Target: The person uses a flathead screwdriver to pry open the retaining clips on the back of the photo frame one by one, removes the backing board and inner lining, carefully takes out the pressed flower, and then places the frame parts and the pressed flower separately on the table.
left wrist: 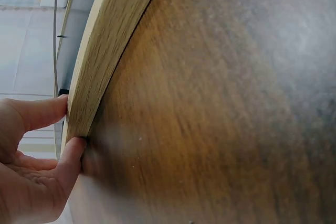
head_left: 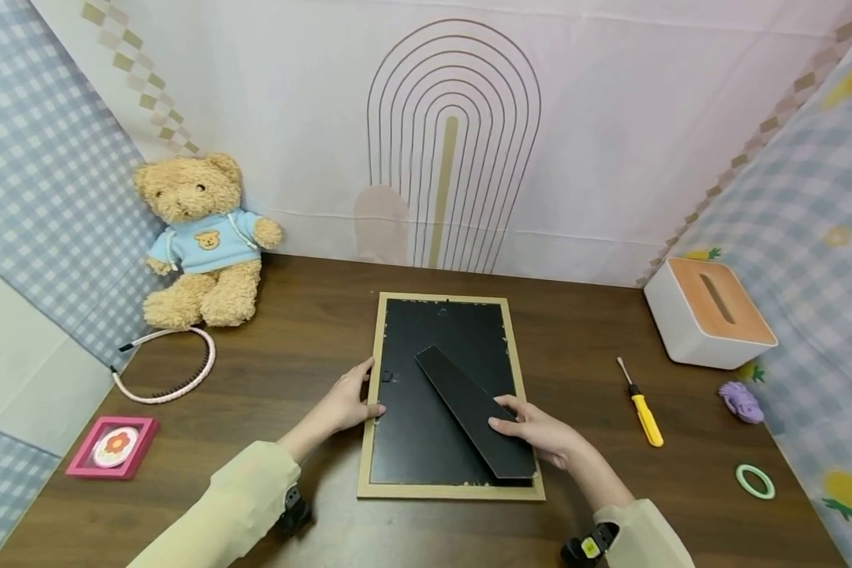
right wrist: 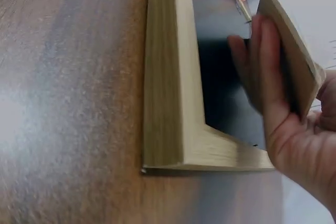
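A picture frame [head_left: 440, 491] with a light wooden rim and a black back lies face down in front of me. My left hand [head_left: 348, 402] grips its left edge, the thumb on top of the rim. In the left wrist view the thumb and a finger pinch the wooden side [left wrist: 102, 40]. A black stand leg [head_left: 465, 406] lies slantwise over the back. My right hand [head_left: 539, 430] holds this leg by its right edge near the lower end. Seen from the right wrist, the leg [right wrist: 291, 45] is tilted up from the backing, with fingers along one face.
On the left are a teddy bear [head_left: 206, 241], a headband [head_left: 202, 371] and a pink box [head_left: 78, 465]. To the right lie a yellow screwdriver [head_left: 646, 418], purple yarn [head_left: 741, 402] and a green ring [head_left: 740, 478]. A tissue box [head_left: 681, 323] stands behind them.
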`<state>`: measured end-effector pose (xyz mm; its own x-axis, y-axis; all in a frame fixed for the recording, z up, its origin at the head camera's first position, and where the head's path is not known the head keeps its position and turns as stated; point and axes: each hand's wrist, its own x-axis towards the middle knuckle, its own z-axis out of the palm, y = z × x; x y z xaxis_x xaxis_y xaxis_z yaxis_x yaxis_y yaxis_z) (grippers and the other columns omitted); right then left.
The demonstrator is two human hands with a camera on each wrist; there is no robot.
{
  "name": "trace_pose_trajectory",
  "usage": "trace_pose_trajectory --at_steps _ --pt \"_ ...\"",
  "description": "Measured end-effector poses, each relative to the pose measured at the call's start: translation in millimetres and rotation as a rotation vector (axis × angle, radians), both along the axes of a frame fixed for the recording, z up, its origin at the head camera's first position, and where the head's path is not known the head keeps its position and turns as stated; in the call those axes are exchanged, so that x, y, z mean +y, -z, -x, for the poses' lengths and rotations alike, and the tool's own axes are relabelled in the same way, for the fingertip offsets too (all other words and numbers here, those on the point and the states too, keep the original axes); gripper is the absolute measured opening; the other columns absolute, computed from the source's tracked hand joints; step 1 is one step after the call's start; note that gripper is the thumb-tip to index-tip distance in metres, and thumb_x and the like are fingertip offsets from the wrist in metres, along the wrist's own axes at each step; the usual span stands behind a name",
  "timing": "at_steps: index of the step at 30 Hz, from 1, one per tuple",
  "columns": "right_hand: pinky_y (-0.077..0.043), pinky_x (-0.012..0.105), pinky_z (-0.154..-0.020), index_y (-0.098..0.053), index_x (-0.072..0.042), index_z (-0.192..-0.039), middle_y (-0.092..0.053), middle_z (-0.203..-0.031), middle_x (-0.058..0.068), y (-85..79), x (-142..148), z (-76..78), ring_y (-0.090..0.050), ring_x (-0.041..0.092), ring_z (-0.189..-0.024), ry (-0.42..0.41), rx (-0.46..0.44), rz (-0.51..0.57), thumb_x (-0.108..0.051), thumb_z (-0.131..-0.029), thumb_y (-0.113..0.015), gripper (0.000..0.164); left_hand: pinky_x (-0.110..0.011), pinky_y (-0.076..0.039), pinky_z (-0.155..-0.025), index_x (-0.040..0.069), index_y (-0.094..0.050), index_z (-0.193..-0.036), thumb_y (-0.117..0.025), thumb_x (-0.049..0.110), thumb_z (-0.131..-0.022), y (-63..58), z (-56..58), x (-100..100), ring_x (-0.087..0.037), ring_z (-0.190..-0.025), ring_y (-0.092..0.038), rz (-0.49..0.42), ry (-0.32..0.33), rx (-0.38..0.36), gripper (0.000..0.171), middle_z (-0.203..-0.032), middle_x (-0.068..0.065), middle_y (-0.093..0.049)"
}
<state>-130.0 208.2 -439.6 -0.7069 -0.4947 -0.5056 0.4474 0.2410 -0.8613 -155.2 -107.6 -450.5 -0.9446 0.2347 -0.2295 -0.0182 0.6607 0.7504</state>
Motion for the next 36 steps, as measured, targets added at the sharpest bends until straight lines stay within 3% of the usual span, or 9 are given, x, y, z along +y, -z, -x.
trace_pose_trajectory --at_steps 2,5,10,15,24,32,36 --pt "-0.057 0.025 -0.068 -0.025 0.001 -0.137 -0.063 -0.097 -0.001 2.5 2.6 -0.3 -0.067 0.01 -0.081 0.007 -0.052 0.098 -0.019 -0.095 -0.052 0.055 -0.053 -0.031 -0.109 -0.005 -0.026 -0.143 -0.072 0.006 -0.077 0.4 -1.3 -0.1 -0.043 -0.128 -0.037 0.001 0.013 -0.001 0.081 -0.134 -0.029 -0.046" --pt "-0.057 0.023 -0.067 -0.03 -0.002 -0.135 -0.064 -0.096 -0.002 4.6 5.1 0.1 -0.068 0.009 -0.08 0.036 -0.072 0.174 -0.016 -0.095 -0.052 0.048 -0.054 -0.03 -0.109 -0.006 -0.025 -0.143 -0.072 0.008 -0.078 0.8 -3.0 -0.8 -0.044 -0.129 -0.037 0.004 0.033 0.007 0.081 -0.133 -0.029 -0.047" --pt "-0.057 0.023 -0.067 -0.042 -0.013 -0.126 -0.067 -0.095 -0.003 4.6 7.1 1.6 -0.068 0.009 -0.081 0.059 -0.106 0.213 -0.015 -0.095 -0.051 0.033 -0.054 -0.031 -0.108 -0.006 -0.025 -0.143 -0.072 0.01 -0.079 0.5 -3.9 -3.2 -0.044 -0.128 -0.037 -0.001 0.056 0.018 0.081 -0.133 -0.029 -0.046" --pt "-0.057 0.022 -0.068 -0.047 -0.017 -0.12 -0.067 -0.094 -0.005 0.5 8.4 5.1 -0.068 0.008 -0.081 0.065 -0.12 0.24 -0.014 -0.095 -0.051 0.026 -0.052 -0.034 -0.106 -0.006 -0.025 -0.143 -0.071 0.012 -0.081 1.5 -3.0 -6.1 -0.043 -0.128 -0.037 -0.003 0.089 0.029 0.08 -0.135 -0.028 -0.044" --pt "-0.057 0.022 -0.068 -0.051 -0.022 -0.111 -0.067 -0.093 -0.006 -0.4 7.7 8.4 -0.068 0.008 -0.081 0.068 -0.143 0.267 -0.012 -0.096 -0.049 0.019 -0.056 -0.019 -0.113 -0.003 -0.016 -0.147 -0.064 0.009 -0.086 -1.4 1.2 -14.9 -0.046 -0.139 -0.014 -0.046 0.159 -0.067 0.078 -0.152 -0.026 -0.017" --pt "-0.057 0.023 -0.068 -0.048 -0.02 -0.115 -0.067 -0.094 -0.005 0.3 9.3 14.2 -0.068 0.008 -0.081 0.057 -0.164 0.267 -0.014 -0.095 -0.051 0.021 -0.043 -0.038 -0.106 -0.006 -0.013 -0.146 -0.064 -0.001 -0.084 -2.3 2.9 -13.9 -0.041 -0.141 -0.011 -0.132 0.145 -0.137 0.081 -0.153 -0.025 -0.01" --pt "-0.057 0.023 -0.067 -0.046 -0.015 -0.12 -0.067 -0.092 -0.006 -1.0 7.8 15.4 -0.067 0.007 -0.079 0.047 -0.123 0.186 -0.015 -0.094 -0.052 0.026 -0.04 -0.04 -0.104 -0.006 -0.012 -0.146 -0.063 -0.005 -0.082 -3.7 4.9 -13.2 -0.042 -0.141 -0.01 -0.141 0.146 -0.156 0.082 -0.153 -0.026 -0.01"
